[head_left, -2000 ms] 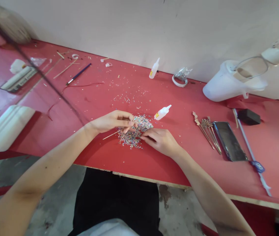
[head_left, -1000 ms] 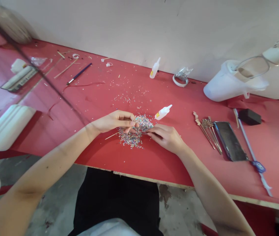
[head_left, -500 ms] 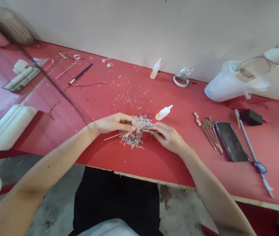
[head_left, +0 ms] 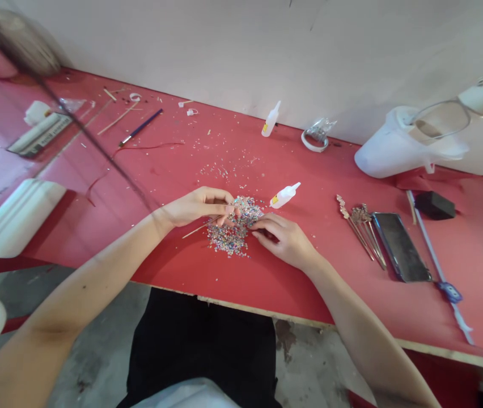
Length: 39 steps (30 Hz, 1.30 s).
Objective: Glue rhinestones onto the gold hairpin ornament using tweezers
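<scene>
Over a scattered pile of small shiny rhinestones [head_left: 235,241] on the red table, my left hand [head_left: 203,207] is closed on a thin stick [head_left: 194,231], whose end points toward the lower left. My right hand [head_left: 282,235] is at the right edge of the pile, thumb and index finger pinched together at the stones; what lies between those fingertips is too small to make out. A white glue bottle with a yellow label [head_left: 284,195] lies just above my right hand. Further back stands a second glue bottle [head_left: 271,119].
On the right are metal hairpins [head_left: 363,226], a phone [head_left: 402,246], a black block [head_left: 434,205] and a white pitcher [head_left: 388,144]. A tape ring [head_left: 314,141] sits by the wall. Left are a brush [head_left: 142,127] and a white device [head_left: 18,218].
My right hand has lowered its fingertips to the pile, and the tool seen between them before no longer shows. My left hand has shifted slightly upward with the stick.
</scene>
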### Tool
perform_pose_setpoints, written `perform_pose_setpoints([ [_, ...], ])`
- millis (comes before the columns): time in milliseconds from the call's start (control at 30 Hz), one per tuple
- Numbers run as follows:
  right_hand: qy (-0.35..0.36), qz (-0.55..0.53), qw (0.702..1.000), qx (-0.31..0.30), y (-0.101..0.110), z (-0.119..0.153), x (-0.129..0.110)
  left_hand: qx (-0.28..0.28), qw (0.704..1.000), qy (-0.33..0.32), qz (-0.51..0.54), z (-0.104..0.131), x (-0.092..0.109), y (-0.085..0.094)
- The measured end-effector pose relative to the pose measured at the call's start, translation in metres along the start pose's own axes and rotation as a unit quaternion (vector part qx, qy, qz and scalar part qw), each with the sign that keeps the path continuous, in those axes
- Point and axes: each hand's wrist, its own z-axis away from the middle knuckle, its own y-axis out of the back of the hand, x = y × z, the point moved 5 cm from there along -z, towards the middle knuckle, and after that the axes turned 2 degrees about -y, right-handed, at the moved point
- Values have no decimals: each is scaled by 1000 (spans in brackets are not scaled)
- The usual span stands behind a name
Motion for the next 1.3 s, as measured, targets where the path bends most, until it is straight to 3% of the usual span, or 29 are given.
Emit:
perform_pose_setpoints([
  [233,14,2,1000,3,-2,-2,-5,-28,999,6,-30,-2,-2,-6],
  [1300,12,20,1000,-9,-6,-2,-7,-10,998,11,-55,-2,0,-4],
])
